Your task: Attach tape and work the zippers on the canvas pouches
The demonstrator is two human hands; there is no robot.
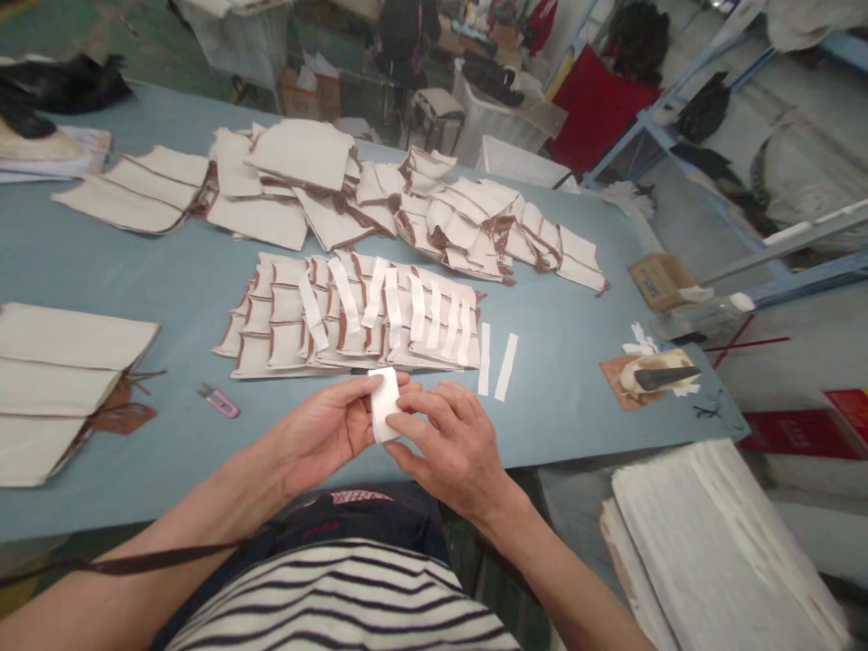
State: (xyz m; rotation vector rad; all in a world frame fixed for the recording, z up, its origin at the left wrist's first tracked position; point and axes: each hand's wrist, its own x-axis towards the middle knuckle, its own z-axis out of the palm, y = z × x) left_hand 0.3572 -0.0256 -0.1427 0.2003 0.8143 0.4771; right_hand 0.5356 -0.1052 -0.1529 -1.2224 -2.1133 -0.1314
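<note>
A small stack of white strips [385,407] is pinched between the thumb and fingers of my left hand [339,418], just above the near side of the table. My right hand [448,438] has its thumb and fingertips on the same stack from the right. Just beyond my hands lie cream fabric pieces with brown edging [285,316], overlapped in rows. Several loose white strips [391,307] rest across them. Two more white strips [505,366] lie on the blue tabletop to their right.
Pink thread snips [219,400] lie left of my hands. A larger cream fabric stack [61,380] sits at the left edge, and a heap of cream pieces [298,163] runs along the back. A dark-handled tool [668,376] rests on a brown block at right.
</note>
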